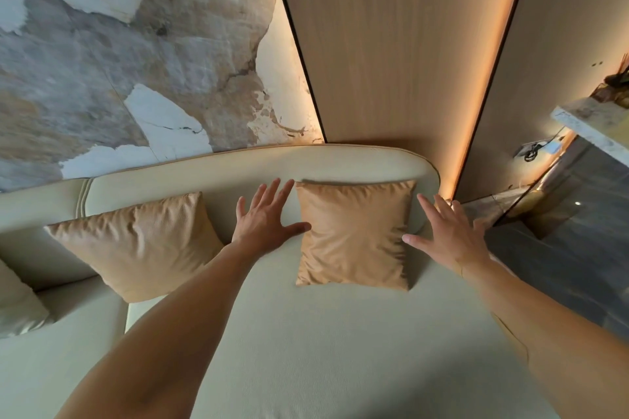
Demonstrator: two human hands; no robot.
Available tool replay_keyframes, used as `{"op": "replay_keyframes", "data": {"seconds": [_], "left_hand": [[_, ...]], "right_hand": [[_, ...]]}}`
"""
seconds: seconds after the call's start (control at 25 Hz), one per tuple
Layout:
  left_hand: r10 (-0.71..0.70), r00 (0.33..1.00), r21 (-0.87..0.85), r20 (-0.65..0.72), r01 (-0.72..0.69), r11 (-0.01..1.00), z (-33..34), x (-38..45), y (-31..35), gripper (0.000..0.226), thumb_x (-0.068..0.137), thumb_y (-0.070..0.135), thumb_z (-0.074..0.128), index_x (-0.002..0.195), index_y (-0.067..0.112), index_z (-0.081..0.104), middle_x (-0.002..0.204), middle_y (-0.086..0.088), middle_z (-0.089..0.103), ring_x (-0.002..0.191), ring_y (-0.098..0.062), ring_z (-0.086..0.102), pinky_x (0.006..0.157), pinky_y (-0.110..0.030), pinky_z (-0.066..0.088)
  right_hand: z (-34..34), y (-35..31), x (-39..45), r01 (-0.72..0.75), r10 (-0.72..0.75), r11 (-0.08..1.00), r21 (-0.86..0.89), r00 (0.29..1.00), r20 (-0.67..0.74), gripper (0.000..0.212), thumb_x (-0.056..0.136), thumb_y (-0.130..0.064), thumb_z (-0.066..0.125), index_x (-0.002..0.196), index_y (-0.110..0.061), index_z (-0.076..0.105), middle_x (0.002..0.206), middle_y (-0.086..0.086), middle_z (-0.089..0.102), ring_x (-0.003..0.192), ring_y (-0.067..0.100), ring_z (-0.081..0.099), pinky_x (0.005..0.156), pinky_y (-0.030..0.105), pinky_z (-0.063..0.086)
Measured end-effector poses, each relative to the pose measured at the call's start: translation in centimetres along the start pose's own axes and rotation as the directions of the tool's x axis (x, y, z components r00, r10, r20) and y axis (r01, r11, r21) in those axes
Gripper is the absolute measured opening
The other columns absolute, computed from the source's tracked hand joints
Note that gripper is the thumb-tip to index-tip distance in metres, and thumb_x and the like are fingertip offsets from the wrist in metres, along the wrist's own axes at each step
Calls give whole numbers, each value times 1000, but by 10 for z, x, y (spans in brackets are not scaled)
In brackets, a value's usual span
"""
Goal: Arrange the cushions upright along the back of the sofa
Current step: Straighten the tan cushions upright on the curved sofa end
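From the head view, both hands reach out over the pale sofa (306, 333) with fingers straight and spread, holding nothing. Between them a tan cushion (354, 235) stands upright against the sofa back. The left hand (265, 218) has its thumb touching the left edge of this cushion. The right hand (449, 235) is just beside the cushion's right edge; if the thumb touches it, I cannot tell. A second tan cushion (139, 241) leans on the back, to the left of the left hand.
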State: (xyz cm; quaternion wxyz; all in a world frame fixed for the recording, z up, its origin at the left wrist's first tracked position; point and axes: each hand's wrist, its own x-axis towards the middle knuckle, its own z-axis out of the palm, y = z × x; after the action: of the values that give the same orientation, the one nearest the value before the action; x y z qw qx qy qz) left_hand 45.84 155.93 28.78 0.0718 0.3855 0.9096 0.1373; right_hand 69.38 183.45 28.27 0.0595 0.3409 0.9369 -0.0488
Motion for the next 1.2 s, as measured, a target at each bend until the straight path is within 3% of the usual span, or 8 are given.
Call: {"op": "replay_keyframes", "data": {"seconds": [0.52, 0.76, 1.0, 1.12, 1.2], "left_hand": [[-83, 996, 56, 34, 81, 995, 110, 127, -29, 97, 77, 81, 42, 152, 44, -6, 165, 8, -1, 152, -19, -1, 117, -58, 1], [-138, 985, 92, 101, 129, 987, 165, 199, -45, 95, 80, 74, 50, 152, 42, -3, 165, 7, 0, 151, -20, 4, 117, -58, 4], [-240, 956, -19, 170, 247, 969, 198, 233, -52, 93, 81, 58, 65, 153, 40, 9, 162, 5, 14, 142, -25, 33, 112, -56, 27], [-231, 954, -121, 193, 256, 959, 206, 244, -55, 106, 76, 49, 76, 154, 39, 4, 156, -2, 22, 135, -30, 40, 104, -54, 41], [-250, 945, -70, 211, 269, 961, 205, 256, -58, 106, 74, 44, 79, 153, 39, 8, 146, -5, 26, 130, -31, 43, 101, -53, 43]], "right_hand": [[54, 14, 162, 42, -44, 998, 38, 998, 47, 91, 83, -75, 42, 154, -39, -2, 165, -3, 4, 150, 29, 9, 113, 62, 22], [96, 45, 239, 45, -53, 997, 67, 991, 120, 89, 85, -69, 47, 154, -37, 2, 165, -1, 5, 146, 33, 23, 108, 58, 35], [136, 65, 268, -73, -1, 914, 400, 983, 183, 82, 87, -47, 64, 154, -23, 22, 163, 10, 12, 147, 29, 22, 113, 42, 28], [143, 66, 273, -56, 6, 937, 345, 989, 146, 89, 80, -46, 72, 153, -25, 24, 154, 11, 20, 134, 32, 42, 101, 43, 41], [141, 67, 281, -70, 30, 964, 255, 987, 159, 95, 76, -51, 74, 152, -25, 24, 144, 12, 26, 126, 33, 47, 96, 43, 44]]}}
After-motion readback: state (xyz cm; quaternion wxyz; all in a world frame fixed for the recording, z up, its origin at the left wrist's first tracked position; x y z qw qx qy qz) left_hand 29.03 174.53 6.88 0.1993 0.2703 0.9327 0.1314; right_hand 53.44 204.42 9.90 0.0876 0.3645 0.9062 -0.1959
